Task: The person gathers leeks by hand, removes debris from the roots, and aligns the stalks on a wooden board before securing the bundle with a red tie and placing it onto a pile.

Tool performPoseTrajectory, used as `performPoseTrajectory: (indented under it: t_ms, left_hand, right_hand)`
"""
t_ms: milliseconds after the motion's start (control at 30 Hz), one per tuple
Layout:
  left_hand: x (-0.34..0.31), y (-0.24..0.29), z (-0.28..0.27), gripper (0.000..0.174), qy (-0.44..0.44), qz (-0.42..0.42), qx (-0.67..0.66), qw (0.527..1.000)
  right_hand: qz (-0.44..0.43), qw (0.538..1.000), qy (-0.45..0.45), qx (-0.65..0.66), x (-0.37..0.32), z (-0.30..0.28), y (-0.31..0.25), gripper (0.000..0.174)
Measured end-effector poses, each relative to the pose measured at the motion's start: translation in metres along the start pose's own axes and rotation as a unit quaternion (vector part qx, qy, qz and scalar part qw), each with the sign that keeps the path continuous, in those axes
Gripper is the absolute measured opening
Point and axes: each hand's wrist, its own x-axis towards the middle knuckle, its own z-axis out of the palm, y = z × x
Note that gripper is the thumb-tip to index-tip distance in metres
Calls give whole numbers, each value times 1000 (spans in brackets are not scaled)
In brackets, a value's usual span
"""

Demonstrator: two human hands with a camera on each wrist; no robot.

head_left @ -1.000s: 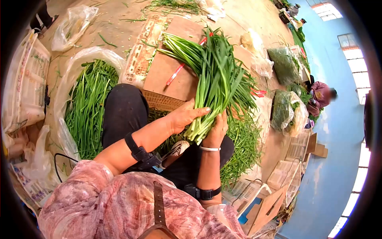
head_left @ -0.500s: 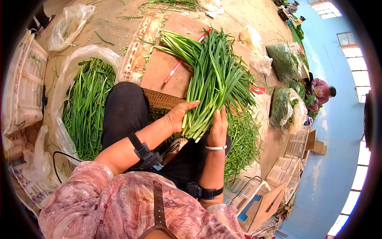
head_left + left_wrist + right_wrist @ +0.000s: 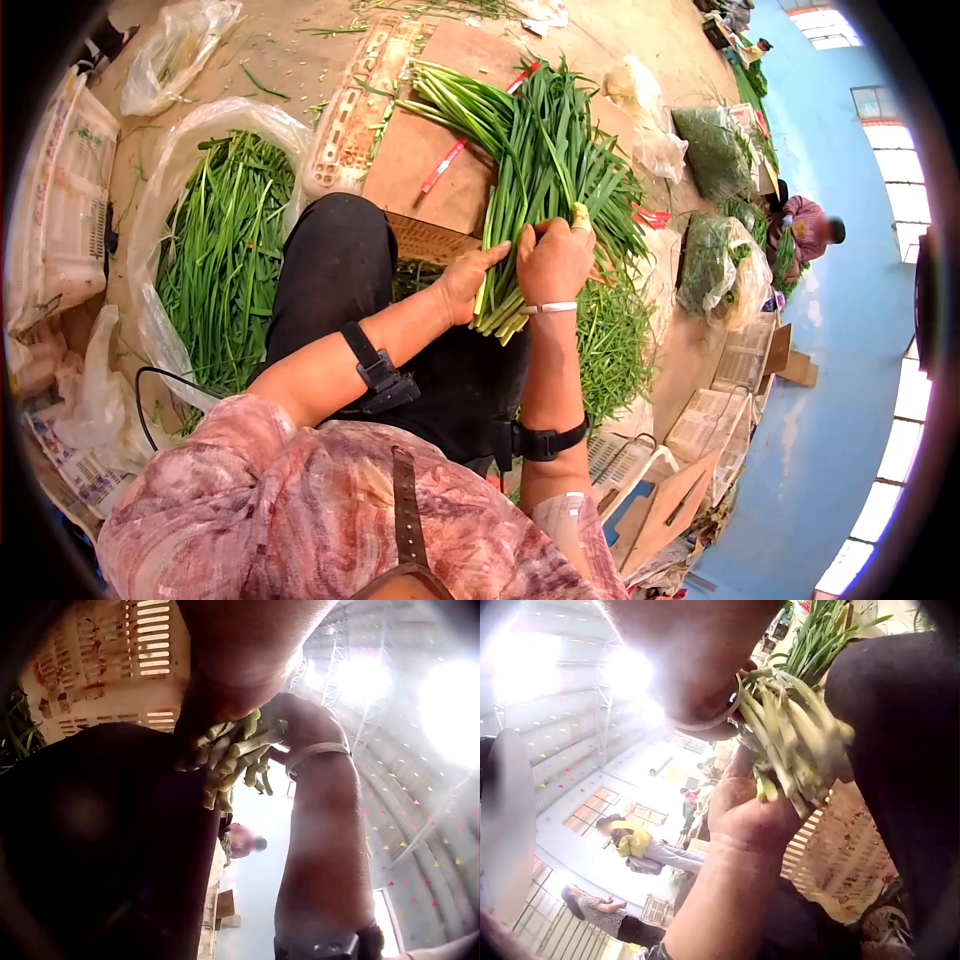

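Note:
A large bunch of long green stalks (image 3: 540,150) lies over a brown board (image 3: 425,180), pale cut ends toward the person. From the left, the left hand (image 3: 465,283) grips the bunch near those ends, its thumb along the stalks. The right hand (image 3: 555,262), with a white bracelet, has curled fingers holding stalks on the bunch's right side; a small yellowish piece (image 3: 580,216) shows at its fingers, unclear what. In the right wrist view the stalk ends (image 3: 795,742) rest in the left hand (image 3: 754,817); the left wrist view shows the ends (image 3: 240,754) between both hands.
A plastic bag of green stalks (image 3: 225,250) stands left of the knee. A red strip (image 3: 445,165) lies on the board. Loose greens (image 3: 610,350) are piled on the right, with filled bags (image 3: 710,265) beyond. Another person (image 3: 805,235) sits by the blue wall.
The right hand has moved from under the stalk ends up onto the bunch, its fingers now curled. The left hand has shifted slightly right. The bunch stands slightly higher in view.

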Motion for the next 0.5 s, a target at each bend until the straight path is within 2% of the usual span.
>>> performPoseTrajectory:
  t_ms: [67,133,200,233,267,333,367,400,467,500]
  left_hand:
    - [-2,-2,2,35,16,19,11,1000]
    - [2,-5,-3,35,21,33,21,999]
    - [2,-3,-6,36,-8,17,-3,1000]
    - [0,-1,-4,37,-34,13,-11,999]
    - [-1,-1,-2,39,-59,8,-20,998]
    - [-6,4,8,39,-75,-5,-40,996]
    - [-9,5,12,38,-42,21,14,999]
    - [-12,5,17,38,-8,46,70,996]
    - [-13,3,22,35,22,56,119,991]
    - [-11,1,19,33,35,80,162,983]
  right_hand:
    - [19,999,48,4,-1,8,-1,14]
    - [25,999,40,-15,0,8,2,14]
    - [66,966,59,244,0,12,14,11]
    - [183,891,11,415,1,-13,0,7]
    - [237,851,-13,469,-3,-23,1,7]
    - [63,938,104,325,-12,-35,-1,7]
    - [45,951,98,291,-17,-44,-5,7]
    - [12,946,111,304,-19,-48,-9,6]
    - [74,897,21,434,-27,-43,-9,8]
    - [116,853,12,508,-28,-37,-12,7]
